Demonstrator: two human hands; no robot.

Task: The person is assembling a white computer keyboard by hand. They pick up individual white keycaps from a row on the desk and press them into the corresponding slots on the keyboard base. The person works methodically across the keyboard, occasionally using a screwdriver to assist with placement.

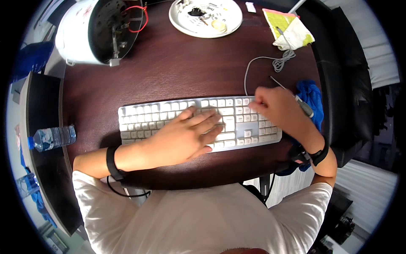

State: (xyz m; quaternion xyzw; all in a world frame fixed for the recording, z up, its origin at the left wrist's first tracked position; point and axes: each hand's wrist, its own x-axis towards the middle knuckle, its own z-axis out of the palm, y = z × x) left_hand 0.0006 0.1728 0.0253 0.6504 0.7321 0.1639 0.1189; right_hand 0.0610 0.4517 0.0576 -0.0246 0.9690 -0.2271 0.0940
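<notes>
A white keyboard (pixel 144 126) lies on the dark brown table in front of me, tilted slightly. My left hand (pixel 186 133) rests palm down across its middle keys, fingers spread and apart. Over the upper right keys is my right hand (pixel 272 106), its fingers curled together near the top row. Whatever the right fingers hold, if anything, is hidden. From behind the keyboard a thin grey cable (pixel 279 63) runs up to a loose coil. Beside my right wrist lies a screwdriver (pixel 305 108), partly covered by the forearm.
A blue cloth (pixel 311 93) lies at the right edge. Far left, a white round appliance (pixel 76 34) rests on its side with a red wire (pixel 146 19). A white plate (pixel 182 27) with small parts and a yellow-green cloth (pixel 281 23) are at the back. A water bottle (pixel 55 138) lies left.
</notes>
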